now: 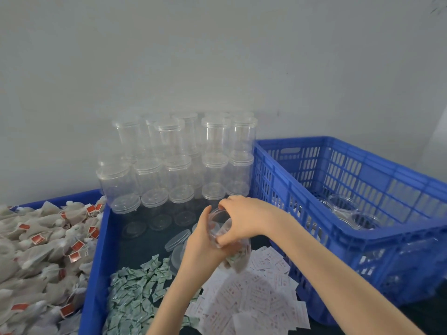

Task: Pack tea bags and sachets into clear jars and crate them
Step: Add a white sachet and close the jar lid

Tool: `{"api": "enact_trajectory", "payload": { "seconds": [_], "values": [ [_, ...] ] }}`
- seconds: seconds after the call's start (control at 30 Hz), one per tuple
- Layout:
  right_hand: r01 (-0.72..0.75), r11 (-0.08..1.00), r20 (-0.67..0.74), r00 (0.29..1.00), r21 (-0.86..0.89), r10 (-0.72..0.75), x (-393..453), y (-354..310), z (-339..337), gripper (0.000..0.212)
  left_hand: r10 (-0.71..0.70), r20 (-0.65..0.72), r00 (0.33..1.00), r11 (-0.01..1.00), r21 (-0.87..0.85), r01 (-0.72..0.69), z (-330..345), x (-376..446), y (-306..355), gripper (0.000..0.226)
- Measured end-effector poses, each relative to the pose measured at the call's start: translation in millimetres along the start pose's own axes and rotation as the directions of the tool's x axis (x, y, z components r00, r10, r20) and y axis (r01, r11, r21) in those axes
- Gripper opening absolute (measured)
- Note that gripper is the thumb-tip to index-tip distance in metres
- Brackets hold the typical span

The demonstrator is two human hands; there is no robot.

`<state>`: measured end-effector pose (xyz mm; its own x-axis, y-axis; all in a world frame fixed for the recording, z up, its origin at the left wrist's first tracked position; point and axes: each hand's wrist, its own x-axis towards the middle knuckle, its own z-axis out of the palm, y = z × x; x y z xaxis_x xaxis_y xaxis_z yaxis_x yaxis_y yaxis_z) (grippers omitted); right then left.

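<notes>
Jar (229, 240) in hand lies tilted, its long axis running from the mouth at 11 o'clock down to the base at 5 o'clock, low in the middle of the head view, tea bags showing inside. Left hand (200, 240) curls round its side; right hand (238, 218) grips over its mouth. Blue crate (362, 240) at 3 o'clock holds clear jars. Blue tray (95, 269) holds green sachets (135, 293) and white sachets (251, 296); tea bags (43, 257) fill the bin at 9 o'clock.
</notes>
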<state>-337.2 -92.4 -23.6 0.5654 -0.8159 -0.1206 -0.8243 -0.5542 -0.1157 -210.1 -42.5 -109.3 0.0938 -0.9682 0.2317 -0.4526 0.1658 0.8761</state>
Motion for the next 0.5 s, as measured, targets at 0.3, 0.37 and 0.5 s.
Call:
{"api": "enact_trajectory", "payload": {
  "seconds": [0.3, 0.37, 0.5],
  "values": [
    [-0.04, 0.999, 0.039, 0.998, -0.014, 0.04, -1.6, 29.6, -75.2, 0.079, 0.105, -0.035, 0.994, 0.989, -0.104, -0.108, 1.1, 10.4, 9.7, 0.084],
    [-0.049, 0.999, -0.018, 0.999, 0.0, 0.049, -6.8, 40.5, -99.3, 0.079, 0.093, -0.044, 0.995, 0.991, -0.096, -0.097, 1.9, 11.1, 6.7, 0.071],
    [-0.075, 0.982, -0.199, 0.974, 0.172, 0.109, -18.4, 70.4, -150.9, 0.063, 0.06, -0.012, 0.998, 0.996, -0.07, -0.061, 7.9, 10.6, -2.7, 0.045]
  ]
}}
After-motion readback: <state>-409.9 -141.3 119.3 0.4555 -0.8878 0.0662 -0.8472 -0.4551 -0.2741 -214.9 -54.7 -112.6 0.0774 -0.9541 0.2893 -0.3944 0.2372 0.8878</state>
